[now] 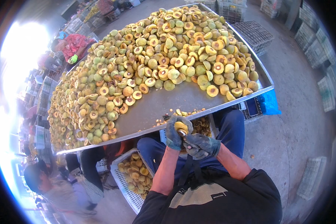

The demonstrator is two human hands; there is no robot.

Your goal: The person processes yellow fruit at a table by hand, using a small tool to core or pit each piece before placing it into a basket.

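Your gloved left hand [173, 131] curls around a cut yellow fruit [180, 126], fingers bent close about it, probably to steady it with the cut side exposed; your gloved right hand [202, 145], at four o'clock from it, has its fingers drawn together on what looks like a small shiny tool [182, 132], its tip at the fruit; the handle is hidden by your grip, so its shape is unclear; just beyond, at one o'clock, scraps [202, 127] lie between your knees, seemingly placed to catch what drops, their container mostly covered; from ten round to one o'clock, a metal-rimmed table [158, 106] bears a deep heap of fruit halves [168, 56], with bare surface nearest you, perhaps for easy reach; at eight o'clock stands a white basket [124, 188] of halves, partly covered by your arm; farther left, co-workers [76, 45] blur into glare.
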